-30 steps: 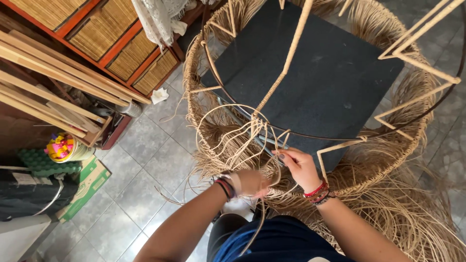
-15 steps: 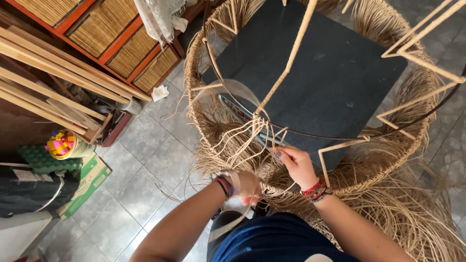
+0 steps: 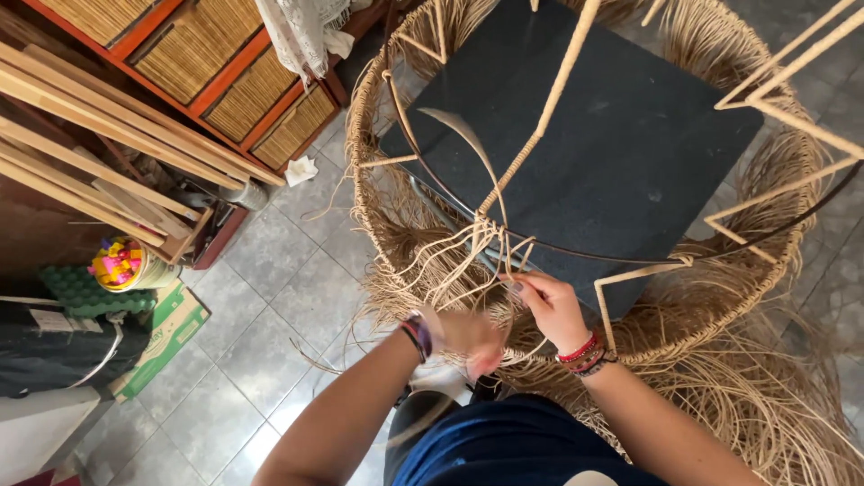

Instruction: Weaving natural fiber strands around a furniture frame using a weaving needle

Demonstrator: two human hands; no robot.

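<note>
Hands first: left hand (image 3: 468, 340) is blurred, fingers curled closed on pale straw-coloured fibre strands (image 3: 468, 261) at the near rim of the large round woven fibre basket frame (image 3: 396, 243). Right hand (image 3: 551, 306) pinches the same strands just beside the knot on the thin dark metal ring (image 3: 630, 259). Strands look light, limp, likely brittle; best gripped close to the knot. Beyond, a dark square slab (image 3: 612, 135) sits inside the frame.

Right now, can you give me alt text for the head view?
Both hands, left hand and right hand, work pale fibre strands on a round woven frame above a grey tiled floor; wooden slats lie left.
</note>
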